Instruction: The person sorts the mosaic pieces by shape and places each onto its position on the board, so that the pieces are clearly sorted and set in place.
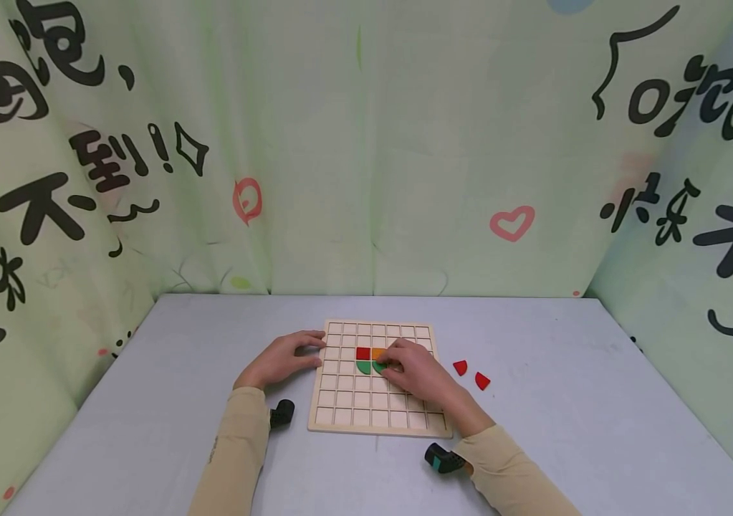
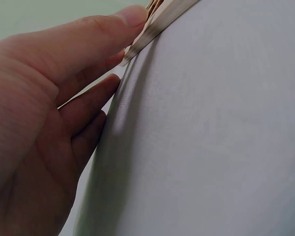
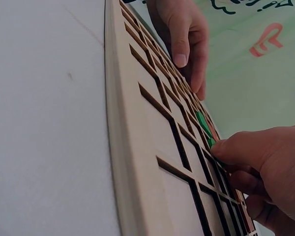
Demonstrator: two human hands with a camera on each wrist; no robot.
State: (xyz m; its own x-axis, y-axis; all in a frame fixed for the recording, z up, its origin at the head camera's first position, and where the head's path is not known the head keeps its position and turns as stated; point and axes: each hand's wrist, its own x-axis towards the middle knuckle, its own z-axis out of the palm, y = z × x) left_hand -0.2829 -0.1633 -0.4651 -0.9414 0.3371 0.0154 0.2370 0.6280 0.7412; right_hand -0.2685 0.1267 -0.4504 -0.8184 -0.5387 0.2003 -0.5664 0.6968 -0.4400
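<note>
The right hand (image 1: 416, 369) holds its grip narrow, thumb and fingers drawn in around the right green piece (image 1: 375, 368), apparently pinching it; the far fingertips partly hide the hold. That piece is at the middle of the board (image 1: 362, 398), just right of the left green piece (image 1: 364, 368) and on the near side of the orange piece (image 1: 376, 352), with the red square (image 1: 363, 353) far left of it. To seat it well, I would square its straight sides to the cell walls, lower it level, then press lightly until it lies flat, keeping the knuckles off its neighbours. The left hand (image 1: 285, 358) has its fingers extended, resting at the board's left edge; that light touch should be enough to stop sliding. Two loose red pieces (image 1: 460, 368) (image 1: 482, 380) lie on the table (image 1: 534, 430) to the board's right, within easy reach. On the curtain (image 1: 321, 143), large dark brush-like characters run down left and right, too stylised to read surely. I can make out no brand on the black wrist cameras (image 1: 283, 413) (image 1: 443, 459).
</note>
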